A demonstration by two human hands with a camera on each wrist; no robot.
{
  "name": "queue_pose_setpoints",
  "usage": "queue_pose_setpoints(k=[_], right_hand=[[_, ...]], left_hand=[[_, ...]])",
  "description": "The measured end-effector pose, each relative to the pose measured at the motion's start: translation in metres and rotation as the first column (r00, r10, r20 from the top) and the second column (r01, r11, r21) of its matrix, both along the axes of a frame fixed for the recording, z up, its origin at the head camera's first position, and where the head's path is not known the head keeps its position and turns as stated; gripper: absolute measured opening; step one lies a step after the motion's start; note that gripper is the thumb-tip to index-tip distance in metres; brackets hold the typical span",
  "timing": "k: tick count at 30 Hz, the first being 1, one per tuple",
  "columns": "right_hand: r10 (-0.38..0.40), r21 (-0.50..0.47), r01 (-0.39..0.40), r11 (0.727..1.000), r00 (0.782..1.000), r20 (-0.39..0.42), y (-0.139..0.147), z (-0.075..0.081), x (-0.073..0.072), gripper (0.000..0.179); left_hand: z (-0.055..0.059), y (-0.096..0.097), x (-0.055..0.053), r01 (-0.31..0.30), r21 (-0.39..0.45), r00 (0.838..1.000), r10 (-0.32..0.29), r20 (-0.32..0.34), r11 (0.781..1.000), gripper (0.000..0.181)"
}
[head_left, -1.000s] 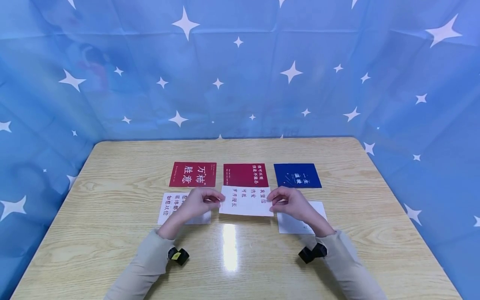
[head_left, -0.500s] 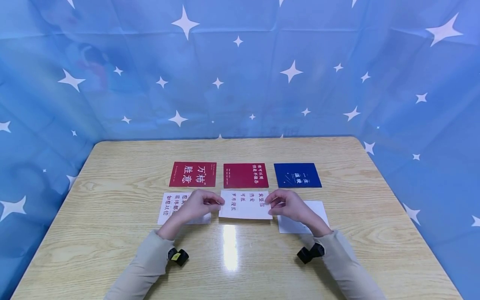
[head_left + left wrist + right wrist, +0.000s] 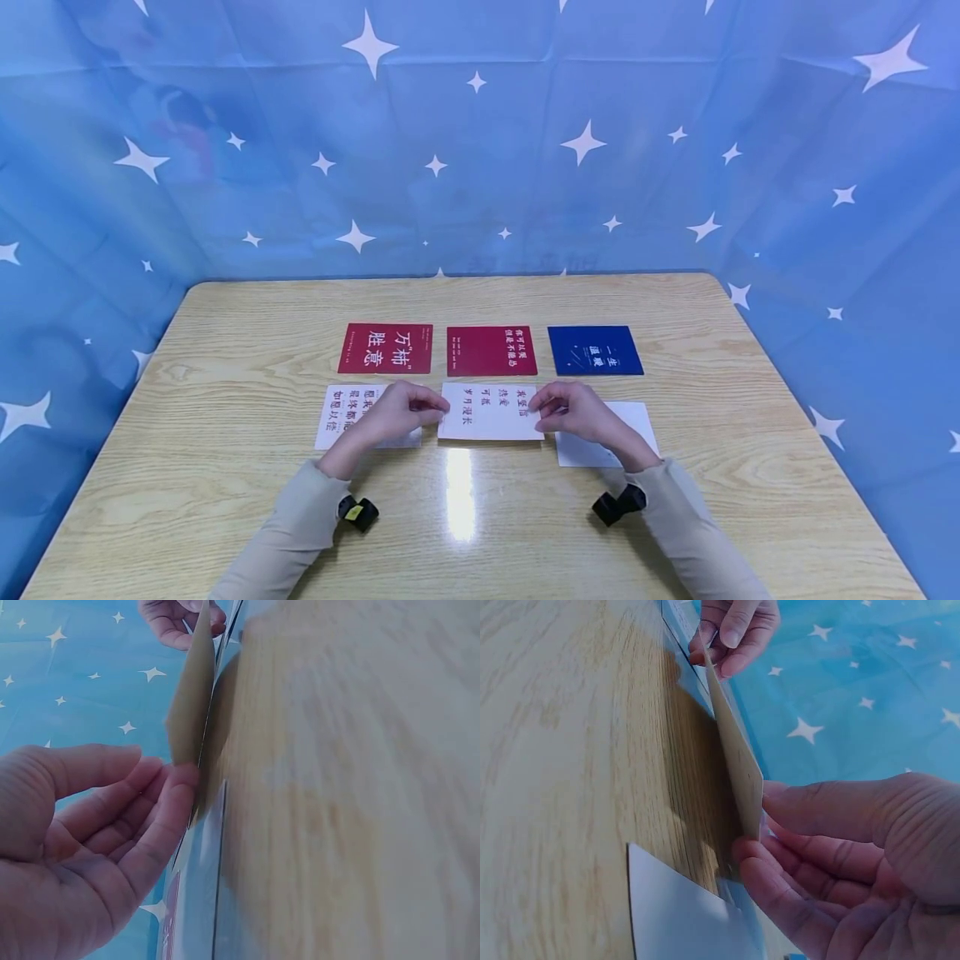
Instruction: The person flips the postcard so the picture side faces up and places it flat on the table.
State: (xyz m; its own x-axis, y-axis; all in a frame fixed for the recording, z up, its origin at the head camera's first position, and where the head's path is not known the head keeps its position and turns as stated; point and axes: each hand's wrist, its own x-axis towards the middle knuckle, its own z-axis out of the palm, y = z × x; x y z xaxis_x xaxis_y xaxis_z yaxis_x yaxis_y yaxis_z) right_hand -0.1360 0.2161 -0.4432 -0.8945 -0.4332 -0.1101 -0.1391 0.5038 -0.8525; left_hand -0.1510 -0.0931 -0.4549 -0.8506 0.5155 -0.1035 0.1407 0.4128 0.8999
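Observation:
In the head view, a white card (image 3: 487, 425) with dark lettering spans the gap between both hands. The left hand (image 3: 393, 412) holds its left edge, while the right hand (image 3: 581, 415) pinches its right edge between thumb and fingers. Both wrist views show the card's plain underside (image 3: 735, 742) tilted up, with a shadow on the wood below. Under the left hand lies another lettered white card (image 3: 341, 412), partly covered. A mostly blank white card (image 3: 636, 421) lies beneath the right hand and is also partly hidden.
A row of cards lies just behind: a red one (image 3: 367, 358) at left, a darker red one (image 3: 480, 354) in the middle, a blue one (image 3: 581, 348) at right. The wooden table (image 3: 247, 358) meets a blue star-patterned curtain (image 3: 480, 183) at the back.
Both hands have brought the white card slightly nearer and lower, uncovering the front edge of the middle red card. In the last half second it has shifted only a little.

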Motion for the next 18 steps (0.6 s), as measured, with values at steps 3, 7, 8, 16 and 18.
queue_pose_setpoints(k=[3, 7, 8, 16, 18], right_hand=[[0.003, 0.026, -0.003, 1.000, 1.000, 0.015, 0.0000, -0.0003, -0.0007, 0.024], [0.010, 0.065, -0.011, 0.998, 1.000, 0.020, -0.0006, 0.0005, -0.0014, 0.024], [0.012, 0.074, -0.013, 0.997, 1.000, 0.015, -0.0009, 0.0006, -0.0016, 0.024], [-0.005, 0.098, 0.004, 0.995, 1.000, 0.018, -0.0024, -0.0001, -0.0030, 0.020], [-0.005, 0.084, 0.004, 0.996, 1.000, 0.017, -0.0007, -0.0003, -0.0027, 0.021]], left_hand=[[0.0004, 0.0005, -0.0003, 0.009, -0.013, 1.000, -0.009, 0.010, 1.000, 0.014], [0.0014, 0.0017, -0.0014, 0.015, -0.025, 1.000, -0.015, 0.021, 1.000, 0.015], [0.0019, 0.0022, -0.0017, 0.013, -0.029, 1.000, -0.012, 0.026, 1.000, 0.015], [0.0040, 0.0038, -0.0017, 0.022, -0.046, 0.999, -0.020, 0.037, 0.999, 0.016], [0.0041, 0.0042, -0.0016, 0.027, -0.041, 0.999, -0.026, 0.020, 0.999, 0.017]])
